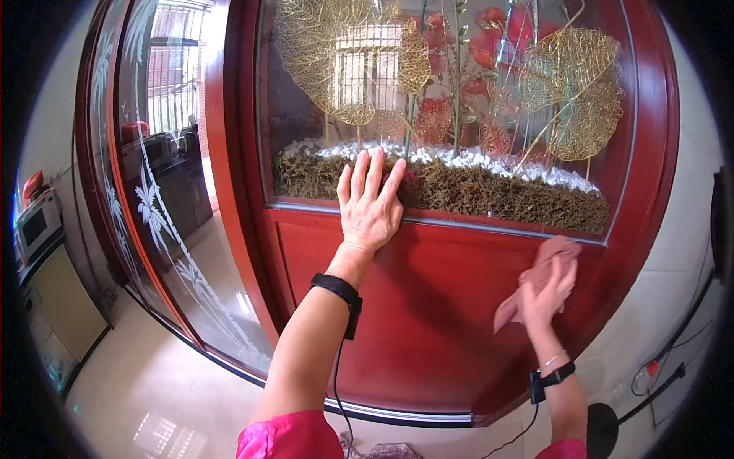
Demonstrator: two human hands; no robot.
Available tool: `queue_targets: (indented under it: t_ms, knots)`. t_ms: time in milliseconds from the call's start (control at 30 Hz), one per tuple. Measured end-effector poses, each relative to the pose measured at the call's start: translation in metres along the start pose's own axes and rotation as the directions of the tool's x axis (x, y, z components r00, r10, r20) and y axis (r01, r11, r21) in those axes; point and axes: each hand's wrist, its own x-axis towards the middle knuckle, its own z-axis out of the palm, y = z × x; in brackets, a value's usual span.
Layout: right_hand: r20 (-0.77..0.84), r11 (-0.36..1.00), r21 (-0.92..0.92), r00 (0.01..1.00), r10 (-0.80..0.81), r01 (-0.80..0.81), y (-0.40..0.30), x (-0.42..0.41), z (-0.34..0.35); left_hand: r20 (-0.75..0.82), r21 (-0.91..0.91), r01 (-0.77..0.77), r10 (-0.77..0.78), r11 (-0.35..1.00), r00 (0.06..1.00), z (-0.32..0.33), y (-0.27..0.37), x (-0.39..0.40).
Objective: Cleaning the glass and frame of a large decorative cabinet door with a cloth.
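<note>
My left hand lies flat with its fingers spread over the lower edge of a glass display pane, its fingertips in front of dried moss and white pebbles. My right hand has a pink cloth against the red wooden panel, just below the pane's right corner. Behind the glass stand gold mesh leaves and red decorative flowers. Both wrists wear black bands with cables.
Sliding glass doors with white palm patterns stand at the left, beyond them a counter. A microwave oven sits on a cabinet at the far left. Cables and a black round object are at lower right. A patterned cloth lies at the bottom.
</note>
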Motion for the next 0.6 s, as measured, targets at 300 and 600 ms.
queue_targets:
  t_ms: [300,600]
  knots:
    - [0.288,0.798,0.216,0.744,-0.603,0.563,-0.093,-0.053,0.015,-0.020,-0.021,-0.011,0.010,1.000,1.000,0.004,-0.001,0.000]
    - [0.258,0.934,-0.062,0.909,-0.326,0.353,0.033,-0.005,-0.022,0.003,-0.022,-0.002,0.003,1.000,1.000,-0.002,-0.002,0.001]
